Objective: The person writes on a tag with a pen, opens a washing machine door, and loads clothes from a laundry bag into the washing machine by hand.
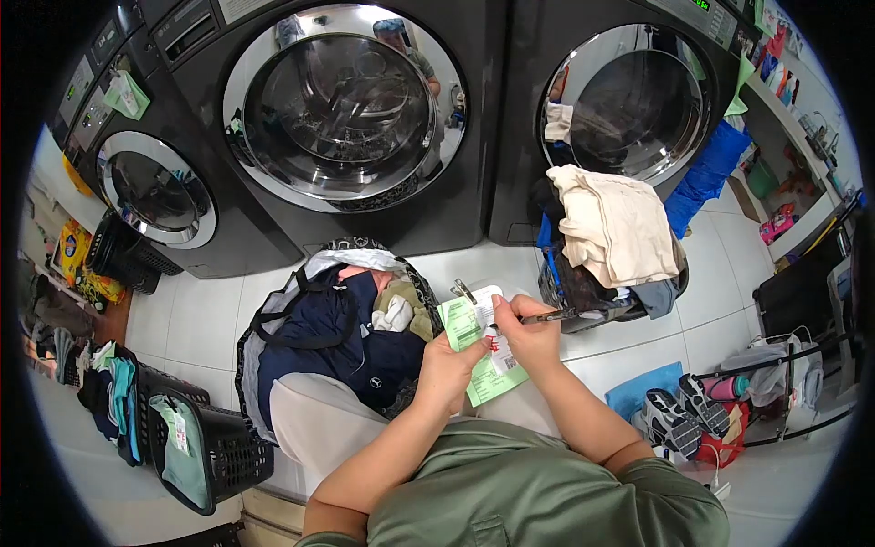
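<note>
Busy floor here! A left machine (159, 196), a big middle machine (342, 114) and a right machine (638, 105), all dark, line the back, round doors shut. Right in front of the middle one sits a laundry bag (324, 263), gaping wide, stuffed with navy clothing (310, 351) and a bit of white cloth (392, 314), the person's pale trouser leg (324, 415) up against it. Over by the right machine, a loaded basket (592, 318) stands before the door, folded cream cloth (620, 228) piled high enough to cover its lower edge, with a blue bag (715, 173) just beside. Shoes (670, 419) lie near the right arm; a black basket (241, 447) with pale green cloth (187, 460) stands off to the left.

Now the writing: a white three-pointed star in a ring on the navy clothing, green characters glowing on the right machine's panel, too small to read. Print on the paperwork is too small as well.

And here's that paperwork, held up over the lap between bag and basket: a pale green slip (488, 390), a white slip (504, 363) on it with red marks and a square code, a metal clip (465, 291) at the top. The left hand (448, 372) has thumb and fingers pinched on the green slip; the right hand (530, 342) has its fingers closed around a dark pen (549, 316).
</note>
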A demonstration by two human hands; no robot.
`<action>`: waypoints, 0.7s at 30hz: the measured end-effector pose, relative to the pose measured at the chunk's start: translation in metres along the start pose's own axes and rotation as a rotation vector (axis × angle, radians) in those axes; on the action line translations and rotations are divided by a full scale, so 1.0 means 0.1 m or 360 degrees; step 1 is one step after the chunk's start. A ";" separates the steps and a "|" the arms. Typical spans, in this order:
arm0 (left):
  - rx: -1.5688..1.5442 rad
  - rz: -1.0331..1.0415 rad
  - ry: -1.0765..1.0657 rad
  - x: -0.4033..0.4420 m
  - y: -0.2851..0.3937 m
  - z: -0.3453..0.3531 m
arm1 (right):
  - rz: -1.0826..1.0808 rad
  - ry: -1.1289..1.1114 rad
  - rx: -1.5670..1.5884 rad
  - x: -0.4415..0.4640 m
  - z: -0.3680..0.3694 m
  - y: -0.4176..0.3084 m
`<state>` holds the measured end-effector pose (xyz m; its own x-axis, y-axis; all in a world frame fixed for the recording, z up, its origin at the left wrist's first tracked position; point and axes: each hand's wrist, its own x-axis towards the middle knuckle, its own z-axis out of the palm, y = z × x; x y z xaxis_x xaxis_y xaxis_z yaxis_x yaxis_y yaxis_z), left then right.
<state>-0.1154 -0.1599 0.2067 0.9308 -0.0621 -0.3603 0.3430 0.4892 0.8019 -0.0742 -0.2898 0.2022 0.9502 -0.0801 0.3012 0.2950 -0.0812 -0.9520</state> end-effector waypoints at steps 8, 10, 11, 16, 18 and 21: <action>0.0021 0.0016 -0.0003 0.01 -0.04 -0.03 | -0.0145 -0.0024 -0.0124 -0.01 0.02 -0.01; 0.0008 0.0019 -0.0011 0.02 -0.03 -0.03 | -0.0041 -0.0032 -0.0086 -0.03 0.00 0.00; 0.0006 0.0021 -0.0009 0.01 -0.03 -0.02 | 0.0011 -0.0037 -0.0066 -0.03 0.00 0.00; 0.0013 0.0015 -0.0014 0.00 -0.01 -0.01 | -0.0049 -0.0071 -0.0164 -0.03 -0.01 0.00; 0.0028 0.0033 -0.0018 0.00 -0.03 -0.02 | -0.0040 -0.0054 -0.0156 -0.02 -0.01 -0.01; 0.0021 0.0009 -0.0020 0.01 -0.04 -0.03 | 0.0027 0.0019 -0.0037 -0.02 0.02 -0.02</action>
<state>-0.1161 -0.1594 0.2023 0.9342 -0.0706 -0.3497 0.3394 0.4782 0.8100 -0.0761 -0.2880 0.2032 0.9537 -0.0933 0.2858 0.2762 -0.1030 -0.9556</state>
